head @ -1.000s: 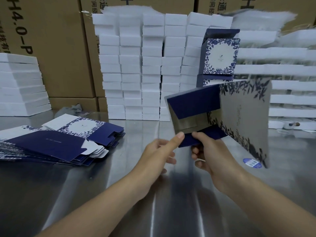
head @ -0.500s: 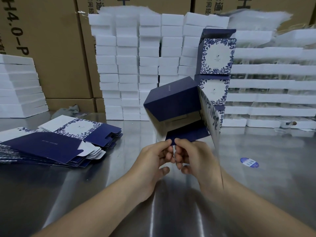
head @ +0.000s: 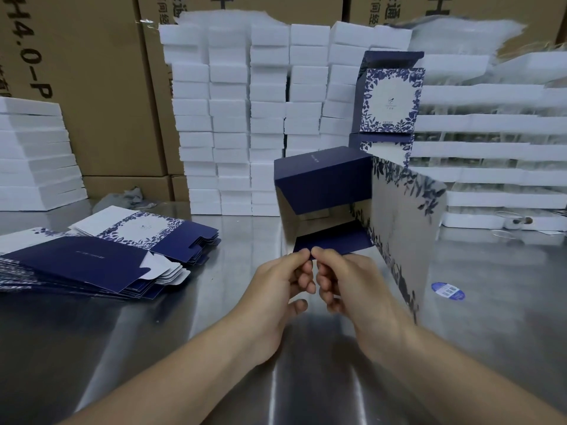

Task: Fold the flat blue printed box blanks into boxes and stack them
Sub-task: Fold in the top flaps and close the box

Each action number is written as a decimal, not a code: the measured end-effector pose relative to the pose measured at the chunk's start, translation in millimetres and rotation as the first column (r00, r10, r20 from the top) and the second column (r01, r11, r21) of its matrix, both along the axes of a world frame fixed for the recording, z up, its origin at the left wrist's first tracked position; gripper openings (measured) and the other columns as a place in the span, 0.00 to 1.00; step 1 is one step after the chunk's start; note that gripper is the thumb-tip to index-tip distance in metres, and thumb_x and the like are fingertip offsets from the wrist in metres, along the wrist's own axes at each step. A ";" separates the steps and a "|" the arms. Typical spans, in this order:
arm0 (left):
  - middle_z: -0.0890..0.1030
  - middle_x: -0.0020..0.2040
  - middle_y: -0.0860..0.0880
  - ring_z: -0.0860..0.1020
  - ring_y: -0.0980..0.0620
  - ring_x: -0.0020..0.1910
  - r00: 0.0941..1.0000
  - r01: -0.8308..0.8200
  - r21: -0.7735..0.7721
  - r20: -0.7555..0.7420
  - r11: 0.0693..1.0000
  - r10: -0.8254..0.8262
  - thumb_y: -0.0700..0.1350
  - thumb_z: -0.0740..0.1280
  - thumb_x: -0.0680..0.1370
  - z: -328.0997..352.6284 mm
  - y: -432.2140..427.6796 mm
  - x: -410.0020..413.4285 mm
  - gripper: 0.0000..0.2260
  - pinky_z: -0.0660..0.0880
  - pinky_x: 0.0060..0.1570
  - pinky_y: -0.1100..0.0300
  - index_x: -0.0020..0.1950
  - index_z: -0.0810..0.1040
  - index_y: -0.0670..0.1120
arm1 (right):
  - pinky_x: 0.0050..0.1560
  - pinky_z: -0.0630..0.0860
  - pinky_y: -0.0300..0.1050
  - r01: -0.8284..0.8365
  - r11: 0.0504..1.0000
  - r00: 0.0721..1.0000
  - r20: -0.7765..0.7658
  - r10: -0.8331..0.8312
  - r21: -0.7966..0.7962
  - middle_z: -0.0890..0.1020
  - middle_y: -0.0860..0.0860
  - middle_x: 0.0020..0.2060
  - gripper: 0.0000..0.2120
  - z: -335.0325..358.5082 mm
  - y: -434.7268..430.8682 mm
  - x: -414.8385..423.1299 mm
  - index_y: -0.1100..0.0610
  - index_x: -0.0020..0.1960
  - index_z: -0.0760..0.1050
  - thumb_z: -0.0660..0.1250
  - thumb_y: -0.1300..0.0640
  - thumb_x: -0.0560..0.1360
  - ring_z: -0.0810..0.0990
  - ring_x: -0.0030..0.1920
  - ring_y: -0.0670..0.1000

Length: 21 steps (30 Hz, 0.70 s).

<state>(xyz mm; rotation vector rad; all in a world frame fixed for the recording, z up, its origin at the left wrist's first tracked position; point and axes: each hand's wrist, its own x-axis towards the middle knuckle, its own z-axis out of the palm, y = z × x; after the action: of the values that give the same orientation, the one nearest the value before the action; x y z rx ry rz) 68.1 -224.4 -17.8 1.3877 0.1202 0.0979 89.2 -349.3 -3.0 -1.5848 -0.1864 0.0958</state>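
The half-opened box (head: 325, 185) hangs in the air over the middle of the steel table (head: 306, 378), just in front of the person. It is squared into a tube with its open end toward the camera. A navy panel lies on top, a leaf-printed panel (head: 399, 216) stands on the right, and a navy bottom flap (head: 334, 242) reaches toward the hands.

Both hands meet at that flap's near edge. The left hand (head: 276, 283) pinches it between thumb and forefinger, its other fingers curled beneath and holding nothing. The right hand (head: 346, 283) pinches it the same way, the two thumbs almost touching.

The step in hand looks like closing the bottom. The pinch is narrow and central, so the flap could twist. Sliding the hands apart toward its corners should bend it evenly along the crease. The tube wants to be square before any tab is tucked, or the printed panel may buckle (it is blurred here, so its exact angle is hard to read). Light pressure should do, since the card looks thin and would likely show dents.

On the table to the left lies a fanned pile of flat blanks (head: 101, 253). Behind the box a stack of finished boxes (head: 389, 99) stands against white foam blocks (head: 245, 118), and this one would probably go on top. A blue sticker (head: 448, 291) lies on the table at the right, and brown cartons (head: 92, 87) close off the back.
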 end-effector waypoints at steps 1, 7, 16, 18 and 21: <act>0.76 0.33 0.51 0.76 0.55 0.34 1.000 -0.012 -0.008 -0.010 1.000 0.012 0.52 0.67 0.83 -0.6 0.7 1.1 0.20 0.69 0.37 0.59 0.31 0.80 0.52 | 0.32 0.66 0.43 0.031 0.999 1.000 -0.004 -0.031 0.014 0.74 0.52 0.28 0.19 -1.2 -0.9 1.1 0.56 0.35 0.74 0.66 0.50 0.82 0.69 0.26 0.47; 0.72 0.31 0.52 0.75 0.55 0.32 0.998 -0.032 -0.040 -0.049 0.999 0.030 0.53 0.69 0.82 -3.2 1.9 2.7 0.21 0.68 0.36 0.59 0.29 0.78 0.52 | 0.22 0.64 0.33 0.105 0.977 0.994 -0.022 -0.103 0.187 0.71 0.50 0.26 0.15 -7.0 4.1 7.1 0.59 0.40 0.72 0.63 0.57 0.85 0.67 0.22 0.43; 0.70 0.29 0.53 0.73 0.56 0.29 0.996 -0.056 -0.085 -0.080 0.995 0.049 0.52 0.68 0.84 -5.2 5.0 7.6 0.22 0.66 0.32 0.61 0.28 0.77 0.52 | 0.26 0.67 0.36 0.087 0.996 0.996 0.020 -0.087 0.009 0.73 0.50 0.28 0.18 -12.1 -1.0 13.0 0.54 0.36 0.72 0.66 0.48 0.83 0.68 0.24 0.45; 0.69 0.29 0.53 0.73 0.56 0.29 0.994 -0.076 -0.094 -0.084 0.993 0.068 0.52 0.68 0.83 -5.3 6.1 9.0 0.21 0.66 0.31 0.62 0.29 0.76 0.52 | 0.27 0.65 0.37 0.128 0.992 0.991 0.027 -0.128 0.006 0.71 0.49 0.28 0.18 -13.8 -1.6 16.0 0.53 0.38 0.70 0.65 0.45 0.83 0.67 0.25 0.45; 0.69 0.29 0.53 0.73 0.57 0.28 0.993 -0.083 -0.105 -0.088 0.991 0.074 0.53 0.69 0.83 -7.2 6.2 9.8 0.21 0.66 0.30 0.63 0.30 0.76 0.52 | 0.25 0.65 0.34 0.169 0.976 0.984 0.024 -0.174 0.139 0.71 0.47 0.26 0.20 -16.8 -2.6 21.0 0.53 0.36 0.70 0.64 0.48 0.84 0.67 0.24 0.43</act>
<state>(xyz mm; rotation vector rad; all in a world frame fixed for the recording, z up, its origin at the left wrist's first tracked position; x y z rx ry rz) 77.9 -218.2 -25.0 1.2792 0.2473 0.0976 110.2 -352.0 -19.7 -1.4603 -0.0814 -0.0789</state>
